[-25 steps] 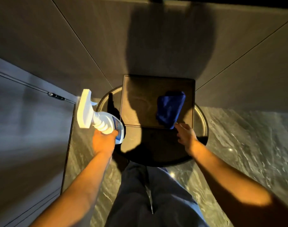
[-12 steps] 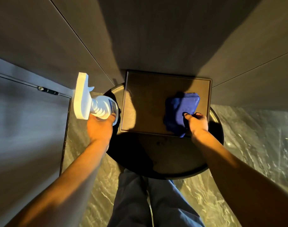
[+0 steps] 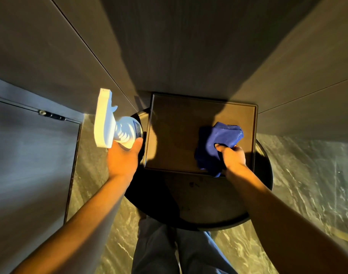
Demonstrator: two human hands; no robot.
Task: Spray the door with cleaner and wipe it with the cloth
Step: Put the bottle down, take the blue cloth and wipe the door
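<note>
A white spray bottle (image 3: pixel 117 127) is gripped by my left hand (image 3: pixel 122 158), its white trigger head pointing up and left of the round table. A crumpled blue cloth (image 3: pixel 214 141) lies on a brown square tray (image 3: pixel 175 135), and my right hand (image 3: pixel 231 157) is closed on the cloth's near edge. The grey door (image 3: pixel 26 165) stands at the far left, with a hinge (image 3: pixel 50 115) at its upper edge.
The tray rests on a dark round table (image 3: pixel 199 204) pushed against brown wall panels (image 3: pixel 189 46). Marbled floor (image 3: pixel 307 175) spreads to the right and left of the table. My legs in blue trousers (image 3: pixel 169 252) are just below the table.
My right hand reached forward from the table's edge onto the blue cloth and closed on it. The view moved closer to the table; my left hand kept holding the spray bottle.
</note>
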